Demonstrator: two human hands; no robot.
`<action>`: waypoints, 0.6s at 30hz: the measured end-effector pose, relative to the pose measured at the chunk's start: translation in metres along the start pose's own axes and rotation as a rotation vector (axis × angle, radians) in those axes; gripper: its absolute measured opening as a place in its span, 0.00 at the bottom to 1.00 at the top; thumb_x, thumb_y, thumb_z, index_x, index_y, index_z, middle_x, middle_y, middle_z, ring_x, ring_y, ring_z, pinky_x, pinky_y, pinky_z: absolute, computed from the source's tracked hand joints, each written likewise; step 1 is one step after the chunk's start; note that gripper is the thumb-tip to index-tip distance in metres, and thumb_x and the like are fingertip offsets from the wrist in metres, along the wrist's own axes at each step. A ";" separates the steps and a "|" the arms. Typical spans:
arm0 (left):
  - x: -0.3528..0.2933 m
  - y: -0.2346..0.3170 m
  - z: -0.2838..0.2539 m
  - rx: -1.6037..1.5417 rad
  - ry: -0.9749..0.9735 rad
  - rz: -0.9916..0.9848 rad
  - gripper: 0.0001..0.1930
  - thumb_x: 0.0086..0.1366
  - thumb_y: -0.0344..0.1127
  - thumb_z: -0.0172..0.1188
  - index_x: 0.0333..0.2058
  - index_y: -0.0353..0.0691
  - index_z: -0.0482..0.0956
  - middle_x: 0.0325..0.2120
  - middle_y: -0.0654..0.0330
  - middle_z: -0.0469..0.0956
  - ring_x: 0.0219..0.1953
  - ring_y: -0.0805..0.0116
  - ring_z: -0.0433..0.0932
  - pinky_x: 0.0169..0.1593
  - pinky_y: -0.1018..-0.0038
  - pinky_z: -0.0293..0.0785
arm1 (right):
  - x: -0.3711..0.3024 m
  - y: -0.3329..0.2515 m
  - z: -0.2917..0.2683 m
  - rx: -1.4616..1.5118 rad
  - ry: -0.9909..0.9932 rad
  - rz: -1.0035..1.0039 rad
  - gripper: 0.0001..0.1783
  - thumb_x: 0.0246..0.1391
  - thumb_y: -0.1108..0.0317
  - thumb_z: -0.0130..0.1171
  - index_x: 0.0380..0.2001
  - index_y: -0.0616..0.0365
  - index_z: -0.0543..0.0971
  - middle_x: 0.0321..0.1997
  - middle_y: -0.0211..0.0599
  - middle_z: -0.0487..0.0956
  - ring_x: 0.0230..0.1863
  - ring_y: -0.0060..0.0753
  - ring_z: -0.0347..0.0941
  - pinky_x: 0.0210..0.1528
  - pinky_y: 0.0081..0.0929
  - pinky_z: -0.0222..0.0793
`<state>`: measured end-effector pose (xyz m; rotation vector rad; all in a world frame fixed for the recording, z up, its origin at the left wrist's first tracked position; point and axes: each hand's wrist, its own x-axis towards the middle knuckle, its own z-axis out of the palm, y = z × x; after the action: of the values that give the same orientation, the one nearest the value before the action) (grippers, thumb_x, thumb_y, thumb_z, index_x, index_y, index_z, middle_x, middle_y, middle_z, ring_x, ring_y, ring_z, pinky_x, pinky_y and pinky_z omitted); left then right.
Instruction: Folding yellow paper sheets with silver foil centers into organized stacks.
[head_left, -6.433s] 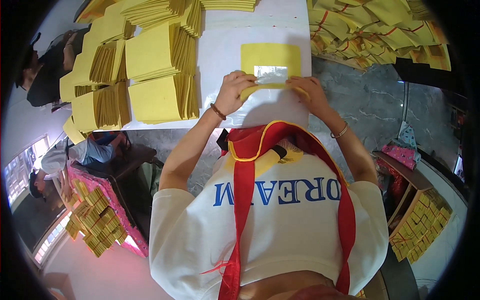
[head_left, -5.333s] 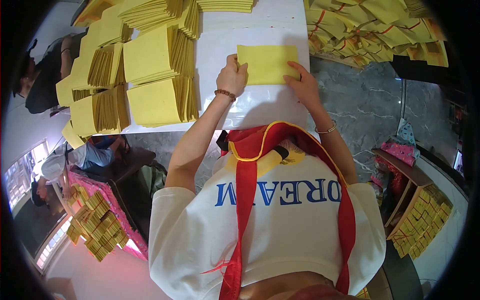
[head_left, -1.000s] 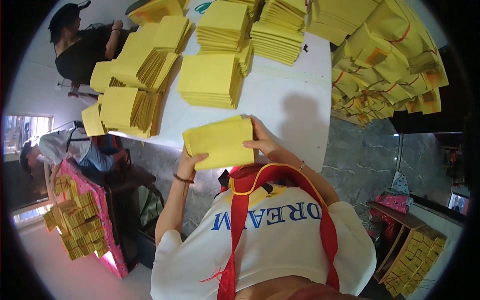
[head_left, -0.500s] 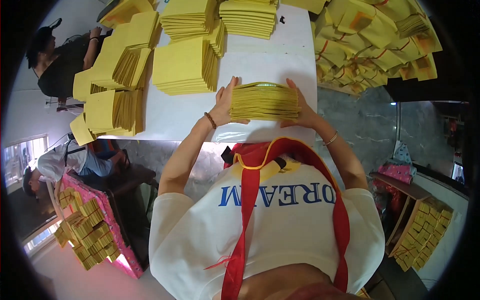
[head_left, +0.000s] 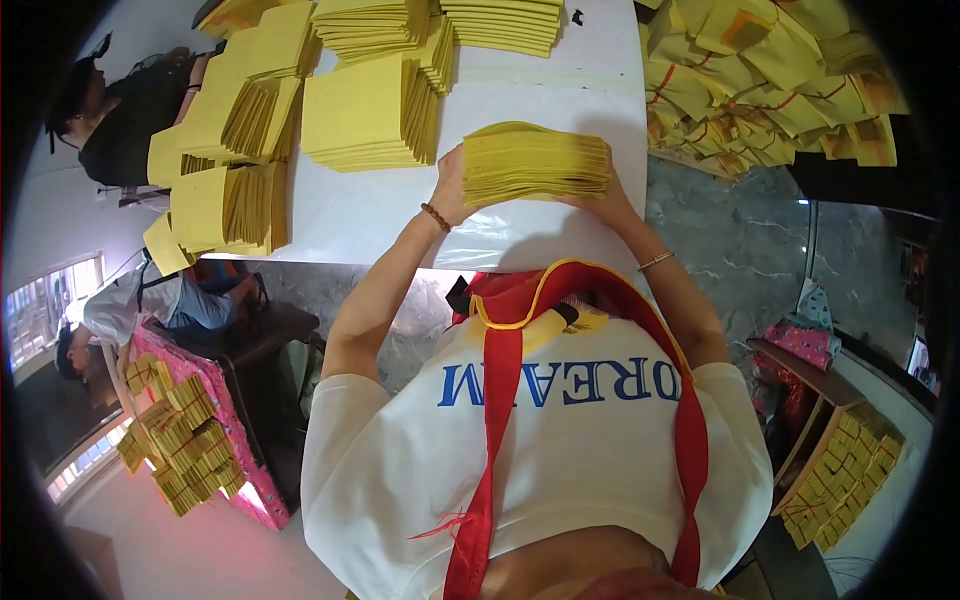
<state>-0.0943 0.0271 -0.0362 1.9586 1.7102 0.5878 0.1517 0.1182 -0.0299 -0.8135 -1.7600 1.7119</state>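
Between my two hands is a thick stack of yellow paper sheets (head_left: 535,165), its layered edges facing me over the white table. My left hand (head_left: 453,190) presses on its left end, with the fingers mostly hidden behind it. At the right end my right hand (head_left: 612,202) grips it, fingers likewise largely out of sight. The stack looks slightly blurred, and its top sheets bow upward. To the left of my left hand lies a folded pile of yellow paper (head_left: 360,112), fanned at its right side.
The white table (head_left: 540,95) carries more yellow paper piles (head_left: 225,205) at left and far side. Tied yellow bundles (head_left: 745,80) are heaped beyond its right edge. One person (head_left: 130,125) is at the far left; another (head_left: 150,310) sits lower down near a pink-covered table (head_left: 215,400).
Both hands have moved the yellow paper stack slightly farther from me and tilted it, so more of its top face shows. My fingertips, visible beside it before, are now hidden.
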 end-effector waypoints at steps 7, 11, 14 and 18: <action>0.001 0.050 -0.037 -0.959 0.143 0.071 0.65 0.38 0.48 0.75 0.62 0.46 0.29 0.51 0.52 0.64 0.52 0.60 0.65 0.55 0.65 0.57 | -0.005 -0.011 -0.029 0.545 -0.053 0.234 0.35 0.41 0.65 0.65 0.53 0.61 0.63 0.48 0.37 0.71 0.50 0.31 0.69 0.50 0.27 0.69; 0.014 0.091 -0.014 -1.526 0.356 0.173 0.67 0.37 0.50 0.74 0.62 0.45 0.28 0.55 0.54 0.60 0.57 0.61 0.59 0.60 0.65 0.49 | -0.008 0.010 -0.006 1.035 0.013 0.172 0.33 0.44 0.65 0.62 0.54 0.59 0.62 0.51 0.35 0.70 0.50 0.32 0.68 0.50 0.29 0.69; 0.026 0.102 -0.001 -1.083 0.464 0.006 0.59 0.39 0.38 0.73 0.60 0.40 0.35 0.55 0.53 0.56 0.57 0.59 0.58 0.61 0.65 0.52 | -0.005 0.015 0.018 1.046 0.076 0.156 0.33 0.45 0.64 0.62 0.55 0.57 0.62 0.53 0.34 0.69 0.53 0.32 0.66 0.54 0.31 0.66; 0.034 0.104 -0.011 -1.213 0.448 -0.154 0.52 0.40 0.31 0.70 0.57 0.38 0.40 0.51 0.52 0.58 0.57 0.60 0.59 0.58 0.66 0.58 | -0.013 0.016 0.016 0.785 0.125 0.195 0.43 0.43 0.61 0.64 0.60 0.54 0.54 0.59 0.34 0.62 0.60 0.34 0.59 0.61 0.33 0.56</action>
<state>-0.0141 0.0499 0.0355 0.8446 1.1611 1.5994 0.1492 0.0979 -0.0457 -0.7098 -0.8101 2.1836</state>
